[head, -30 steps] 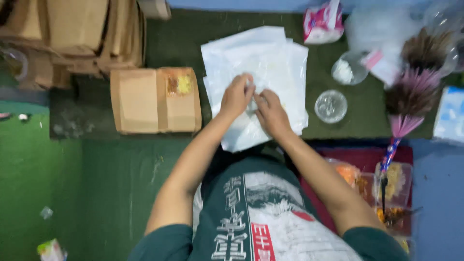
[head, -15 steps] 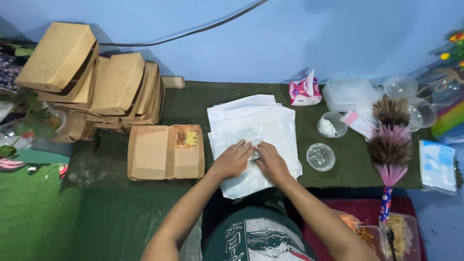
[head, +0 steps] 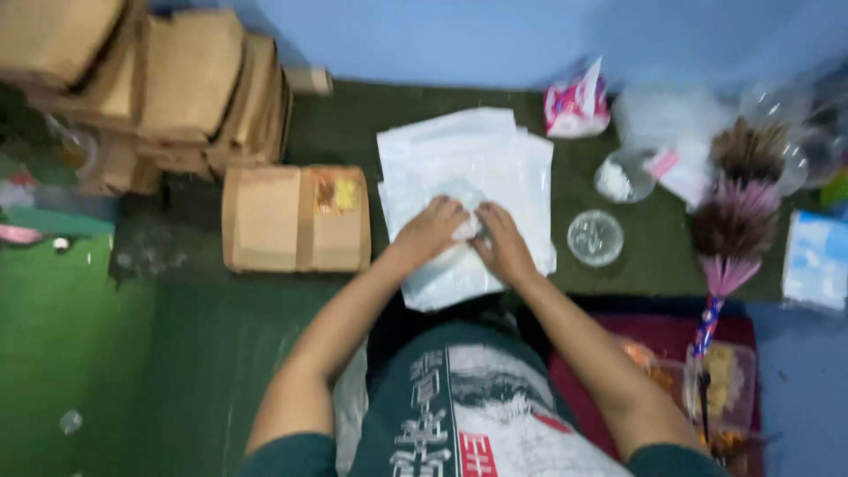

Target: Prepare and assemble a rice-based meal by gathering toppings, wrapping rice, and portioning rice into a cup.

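Hands [head: 431,231] [head: 503,243] on white bags [head: 459,159], open cardboard box [head: 296,219] holding food

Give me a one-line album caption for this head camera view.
Both hands, left hand and right hand, press a small white wad onto stacked white sheets.

A flat brown cardboard box [head: 296,219] lies open on the dark green worktop [head: 265,353], a yellow patch inside it. More brown boxes [head: 168,84] are stacked behind it at the left. A pink and white packet [head: 577,106] stands by the blue wall.
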